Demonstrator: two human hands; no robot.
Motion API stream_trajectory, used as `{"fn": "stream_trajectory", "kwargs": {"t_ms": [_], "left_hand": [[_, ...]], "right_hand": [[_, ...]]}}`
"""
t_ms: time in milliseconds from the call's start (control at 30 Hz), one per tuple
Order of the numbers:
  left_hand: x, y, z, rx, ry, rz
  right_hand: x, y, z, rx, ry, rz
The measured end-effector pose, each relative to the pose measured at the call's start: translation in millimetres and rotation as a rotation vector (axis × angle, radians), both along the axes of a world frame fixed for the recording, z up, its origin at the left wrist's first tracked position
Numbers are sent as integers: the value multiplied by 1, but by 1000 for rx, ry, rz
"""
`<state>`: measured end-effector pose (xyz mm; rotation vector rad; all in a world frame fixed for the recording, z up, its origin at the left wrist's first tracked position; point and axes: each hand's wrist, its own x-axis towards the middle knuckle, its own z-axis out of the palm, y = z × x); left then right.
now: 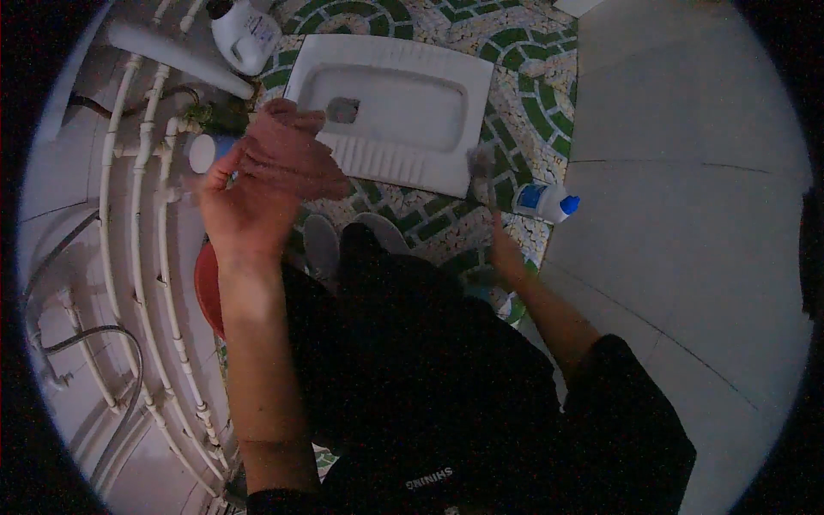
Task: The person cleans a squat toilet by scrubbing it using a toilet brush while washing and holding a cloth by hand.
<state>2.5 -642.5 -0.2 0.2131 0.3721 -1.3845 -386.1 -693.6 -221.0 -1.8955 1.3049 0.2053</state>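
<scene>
A pinkish-brown cloth (287, 154) is held up in my left hand (245, 210), its fingers closed on one side of it and its folds hanging to the right. Below and beyond it lies a white squat toilet (386, 176) set in the floor, with a dark drain hole at its left end. Lower and to the right, my right hand (506, 253) is closed round the handle of what looks like a brush (481, 167). Its blurred greyish head is beside the toilet's right front corner.
A white bottle with a blue cap (541, 202) lies by the right wall. At the left are a white jug (245, 36), a blue-and-white container (206, 153), a red basin (209, 287) and white wall pipes (142, 223). Green patterned tiles (549, 112) cover the floor.
</scene>
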Motion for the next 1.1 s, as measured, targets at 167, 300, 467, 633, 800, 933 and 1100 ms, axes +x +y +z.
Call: {"fn": "stream_trajectory", "kwargs": {"t_ms": [167,300,467,633,800,933,1100], "left_hand": [[-12,-6,4,141,-156,26],[-13,-12,3,76,-180,-11],[-8,-11,8,-72,-100,-12],[-17,-12,8,122,-159,43],[-20,-16,-4,176,-281,29],[-10,-9,-16,126,-377,27],[-13,-19,5,53,-436,-25]], "right_hand": [[74,-148,-33,-38,43,-272],[17,-89,-75,-393,-103,-60],[-57,65,-48,351,399,59],[13,-31,-25,-42,253,35],[61,-178,-70,-416,251,287],[54,-111,-56,-208,226,-68],[-75,60,-70,139,237,141]]}}
